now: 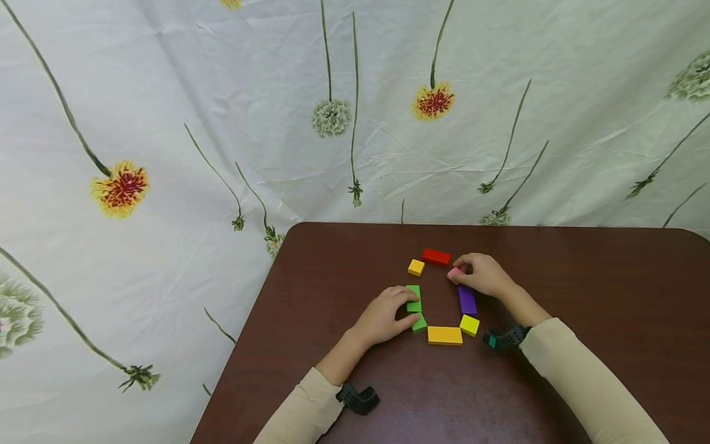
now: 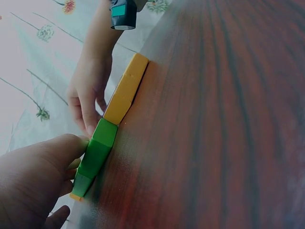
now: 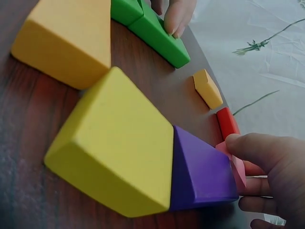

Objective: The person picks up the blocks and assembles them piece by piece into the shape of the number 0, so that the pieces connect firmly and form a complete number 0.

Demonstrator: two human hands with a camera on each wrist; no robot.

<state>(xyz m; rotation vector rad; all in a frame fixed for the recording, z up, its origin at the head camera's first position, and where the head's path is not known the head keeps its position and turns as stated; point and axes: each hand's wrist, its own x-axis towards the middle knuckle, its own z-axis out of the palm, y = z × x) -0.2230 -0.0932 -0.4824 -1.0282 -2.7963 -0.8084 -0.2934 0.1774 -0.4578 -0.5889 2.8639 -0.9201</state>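
Observation:
My right hand (image 1: 484,275) pinches a pink block (image 1: 455,272) between thumb and fingers at the far end of a purple block (image 1: 467,300). The left hand (image 1: 383,316) lies along the left side, its fingers resting on a long green block (image 1: 413,298) and its thumb touching a short green block (image 1: 419,322). In the right wrist view, left fingertips (image 3: 178,21) touch the top of the long green block (image 3: 159,40). A long orange block (image 1: 445,335) and a yellow block (image 1: 469,325) form the near side of this ring of blocks.
Beyond the hands, a red block (image 1: 436,256) and a small orange-yellow block (image 1: 416,267) stand slightly apart from the others. All lie on a dark brown table (image 1: 333,265). A floral cloth (image 1: 266,111) hangs behind the far edge.

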